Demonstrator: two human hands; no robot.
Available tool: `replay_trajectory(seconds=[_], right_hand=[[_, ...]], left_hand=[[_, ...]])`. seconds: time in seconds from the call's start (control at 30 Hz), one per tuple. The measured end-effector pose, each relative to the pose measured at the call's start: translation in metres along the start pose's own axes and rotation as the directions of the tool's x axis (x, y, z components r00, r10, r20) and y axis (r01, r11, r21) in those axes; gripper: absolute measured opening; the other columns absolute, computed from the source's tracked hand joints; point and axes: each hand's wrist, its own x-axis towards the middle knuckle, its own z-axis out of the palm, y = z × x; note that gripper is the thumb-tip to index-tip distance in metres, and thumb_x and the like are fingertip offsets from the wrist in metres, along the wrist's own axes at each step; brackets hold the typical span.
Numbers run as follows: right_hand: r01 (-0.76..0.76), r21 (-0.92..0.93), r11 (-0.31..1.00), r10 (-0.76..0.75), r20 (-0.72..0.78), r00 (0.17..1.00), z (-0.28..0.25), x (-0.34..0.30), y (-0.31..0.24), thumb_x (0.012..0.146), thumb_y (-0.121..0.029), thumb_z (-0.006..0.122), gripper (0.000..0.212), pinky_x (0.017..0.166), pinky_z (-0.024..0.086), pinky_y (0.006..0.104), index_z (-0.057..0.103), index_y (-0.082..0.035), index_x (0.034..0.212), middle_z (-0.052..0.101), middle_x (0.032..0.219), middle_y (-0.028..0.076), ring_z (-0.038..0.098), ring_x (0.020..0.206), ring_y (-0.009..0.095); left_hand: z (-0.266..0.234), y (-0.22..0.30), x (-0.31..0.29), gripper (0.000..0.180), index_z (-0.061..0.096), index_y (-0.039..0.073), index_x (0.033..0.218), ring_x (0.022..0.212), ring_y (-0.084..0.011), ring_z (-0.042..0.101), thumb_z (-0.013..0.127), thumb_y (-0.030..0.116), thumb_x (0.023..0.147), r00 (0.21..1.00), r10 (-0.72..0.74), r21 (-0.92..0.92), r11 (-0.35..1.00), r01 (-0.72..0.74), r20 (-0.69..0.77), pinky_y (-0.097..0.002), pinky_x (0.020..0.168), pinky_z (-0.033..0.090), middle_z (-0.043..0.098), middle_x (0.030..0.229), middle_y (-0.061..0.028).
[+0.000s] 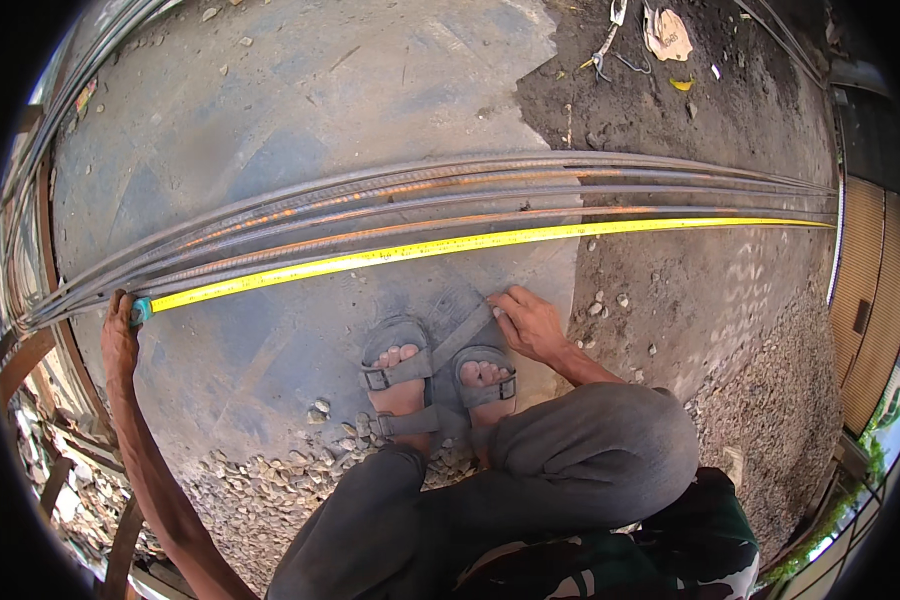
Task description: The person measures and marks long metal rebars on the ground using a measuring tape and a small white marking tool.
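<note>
At the far left, my left hand (120, 338) is closed around the teal case of a tape measure (141, 311). The yellow tape blade (410, 251) is drawn out from it across the ground to the right. It lies just on the near side of a bundle of long steel bars (390, 203), some with orange rust. My right hand (532, 326) hangs beside my right knee, near my sandals (406, 372), with its thumb and fingers pinched together. Whatever may be between those fingertips is too small to make out.
Loose gravel (270, 505) covers the ground by my feet and to the right. A metal frame (52, 250) with more bars stands at the left edge. Far off at the upper right lie a torn paper bag (667, 36) and a tool (604, 50). Ribbed brown panels (870, 270) border the right.
</note>
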Motion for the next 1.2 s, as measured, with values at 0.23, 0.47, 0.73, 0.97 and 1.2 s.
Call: replay_trajectory(seconds=[0.23, 0.47, 0.73, 0.97, 1.2], right_hand=[[-0.334, 0.392, 0.857, 0.448, -0.247, 0.859, 0.012, -0.014, 0.005, 0.089, -0.009, 0.062, 0.021, 0.08, 0.052, 0.0378, 0.066, -0.003, 0.109, 0.068, 0.102, 0.018, 0.067, 0.093, 0.035], [-0.301, 0.512, 0.805, 0.52, -0.362, 0.774, -0.01, -0.009, 0.024, 0.089, -0.006, 0.063, 0.022, 0.074, 0.053, 0.034, 0.065, -0.001, 0.11, 0.07, 0.092, 0.017, 0.07, 0.082, 0.028], [-0.242, 0.645, 0.725, 0.609, -0.438, 0.661, -0.031, -0.002, 0.056, 0.094, -0.007, 0.061, 0.021, 0.069, 0.051, 0.0278, 0.061, -0.001, 0.114, 0.069, 0.093, 0.008, 0.064, 0.078, 0.012], [-0.242, 0.748, 0.617, 0.719, -0.411, 0.561, -0.055, -0.005, 0.079, 0.094, -0.008, 0.06, 0.028, 0.073, 0.05, 0.0266, 0.058, 0.001, 0.121, 0.068, 0.1, 0.008, 0.063, 0.083, 0.012], [-0.235, 0.821, 0.521, 0.768, -0.331, 0.548, -0.056, -0.008, 0.083, 0.094, -0.007, 0.059, 0.026, 0.076, 0.052, 0.0295, 0.056, 0.004, 0.118, 0.068, 0.094, 0.011, 0.065, 0.081, 0.016]], left_hand=[[-0.01, 0.006, 0.015, 0.053, 0.053, 0.006, 0.123, 0.106, -0.0437, 0.059, 0.062, -0.014, 0.075, 0.982, -0.029, -0.061, 0.997, 0.041, 0.187, -0.0484, 0.082, 0.051, 0.059, 0.121, -0.0202], [-0.009, -0.001, 0.011, 0.056, 0.052, 0.004, 0.124, 0.106, -0.0446, 0.058, 0.062, -0.016, 0.073, 0.992, 0.031, -0.061, 0.998, -0.023, 0.126, -0.0485, 0.082, 0.051, 0.058, 0.121, -0.0218], [-0.006, -0.011, 0.012, 0.063, 0.05, 0.003, 0.13, 0.112, -0.0455, 0.056, 0.062, -0.018, 0.071, 0.987, -0.006, -0.1, 0.995, 0.022, 0.161, -0.0481, 0.087, 0.05, 0.056, 0.128, -0.0244], [-0.003, -0.006, 0.014, 0.066, 0.051, 0.003, 0.13, 0.113, -0.0449, 0.057, 0.062, -0.02, 0.069, 0.991, -0.002, -0.09, 0.996, 0.014, 0.136, -0.0468, 0.088, 0.051, 0.056, 0.128, -0.0236], [-0.001, 0.003, 0.016, 0.067, 0.049, 0.002, 0.134, 0.116, -0.0445, 0.055, 0.056, -0.021, 0.071, 0.994, 0.095, -0.13, 0.988, -0.086, 0.059, -0.0463, 0.089, 0.051, 0.055, 0.131, -0.0241]])
